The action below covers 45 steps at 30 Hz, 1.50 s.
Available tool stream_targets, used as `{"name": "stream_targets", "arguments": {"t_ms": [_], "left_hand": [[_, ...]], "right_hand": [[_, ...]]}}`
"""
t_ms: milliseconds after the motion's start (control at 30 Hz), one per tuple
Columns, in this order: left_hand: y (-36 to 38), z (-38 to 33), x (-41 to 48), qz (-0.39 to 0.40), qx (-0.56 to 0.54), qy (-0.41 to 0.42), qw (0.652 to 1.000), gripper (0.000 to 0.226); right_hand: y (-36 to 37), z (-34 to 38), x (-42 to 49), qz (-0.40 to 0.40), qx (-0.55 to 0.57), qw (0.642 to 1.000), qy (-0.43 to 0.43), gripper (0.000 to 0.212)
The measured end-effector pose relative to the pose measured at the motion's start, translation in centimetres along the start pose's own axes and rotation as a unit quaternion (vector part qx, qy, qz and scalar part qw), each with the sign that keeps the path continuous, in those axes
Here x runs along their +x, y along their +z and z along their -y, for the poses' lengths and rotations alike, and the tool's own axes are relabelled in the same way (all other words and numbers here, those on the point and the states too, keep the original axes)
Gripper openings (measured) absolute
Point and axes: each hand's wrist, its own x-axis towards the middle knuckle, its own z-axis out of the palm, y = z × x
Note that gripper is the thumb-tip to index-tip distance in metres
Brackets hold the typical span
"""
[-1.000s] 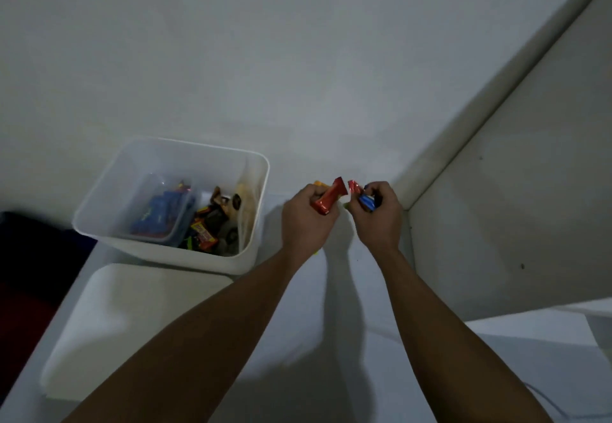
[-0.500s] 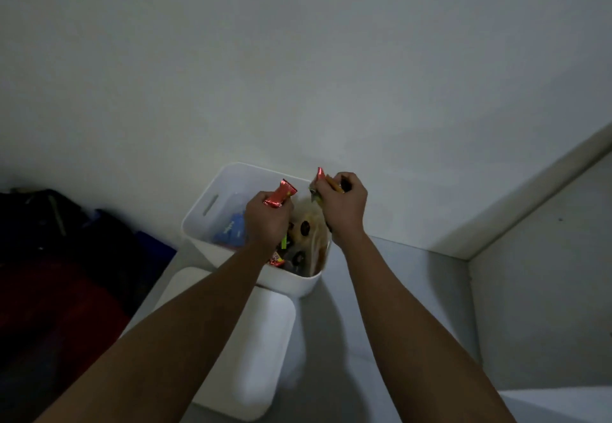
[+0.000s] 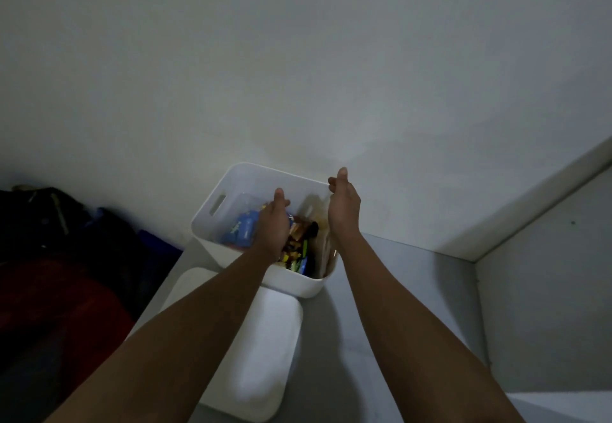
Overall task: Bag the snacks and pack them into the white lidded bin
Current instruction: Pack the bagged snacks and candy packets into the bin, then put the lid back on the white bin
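The white bin [image 3: 265, 171] stands open on the grey surface against the wall. Inside lie a blue snack pack [image 3: 241, 230] and a heap of mixed wrapped snacks [image 3: 298, 250], with a clear bag [image 3: 326, 243] along the right wall. My left hand [image 3: 273, 224] hovers over the middle of the bin, thumb out, nothing visible in it. My right hand [image 3: 344, 205] hangs over the bin's far right corner with its thumb raised, and no snack shows in it. The fingertips of both hands are hidden behind the hands.
The bin's white lid [image 3: 261, 349] lies flat on the surface just in front of the bin, under my left forearm. Dark and red fabric [image 3: 56, 273] is piled at the left, below the surface's edge. A white side panel [image 3: 543, 306] rises at the right.
Both hands carried the red and blue wrapped snacks from the right corner over to the bin. Those snacks no longer show in my hands, which now hang loose above it.
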Motion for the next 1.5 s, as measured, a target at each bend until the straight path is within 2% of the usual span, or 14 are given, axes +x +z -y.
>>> {"name": "stream_targets", "arguments": {"t_ms": [133, 233, 367, 533, 667, 767, 933, 1100, 1267, 1500], "left_hand": [[-0.1, -0.8, -0.8, -0.011, 0.054, 0.053, 0.997, 0.050], [-0.6, -0.8, -1.2, -0.016, 0.107, 0.081, 0.991, 0.037], [-1.6, -0.8, -2.5, -0.046, 0.173, 0.128, 0.975, 0.035], [-4.8, 1.4, -5.7, -0.100, 0.235, 0.239, 0.937, 0.023], [-8.1, 5.7, -8.7, -0.193, 0.296, 0.269, 0.896, 0.012], [-10.8, 9.1, -10.7, -0.206, 0.303, 0.241, 0.899, 0.007], [-15.5, 14.5, -11.9, -0.131, 0.381, 0.102, 0.910, 0.030], [-19.4, 17.8, -11.6, -0.078, 0.458, -0.023, 0.885, 0.049], [-22.3, 19.1, -8.6, -0.039, 0.487, -0.099, 0.867, 0.075], [-24.5, 19.8, -3.9, 0.036, 0.482, -0.080, 0.872, 0.095]], "right_hand": [[-0.6, 0.4, -0.6, -0.017, 0.003, 1.000, -0.009, 0.049], [-2.1, 0.2, -1.3, -0.037, -0.031, 0.999, -0.024, 0.030], [-5.1, -1.1, -3.0, -0.093, -0.060, 0.993, -0.031, 0.016], [-8.5, -6.0, -7.5, -0.139, -0.113, 0.984, 0.009, 0.015], [-9.1, -10.8, -12.0, -0.112, -0.163, 0.978, 0.059, 0.021], [-8.4, -14.3, -15.1, -0.082, -0.165, 0.976, 0.116, 0.017], [-6.2, -19.0, -19.7, -0.016, -0.195, 0.967, 0.166, 0.024], [-5.4, -20.9, -22.4, 0.028, -0.245, 0.955, 0.163, 0.029], [-3.8, -22.1, -22.7, -0.003, -0.259, 0.947, 0.188, 0.035], [0.2, -22.9, -22.8, -0.080, -0.272, 0.933, 0.221, 0.049]]}}
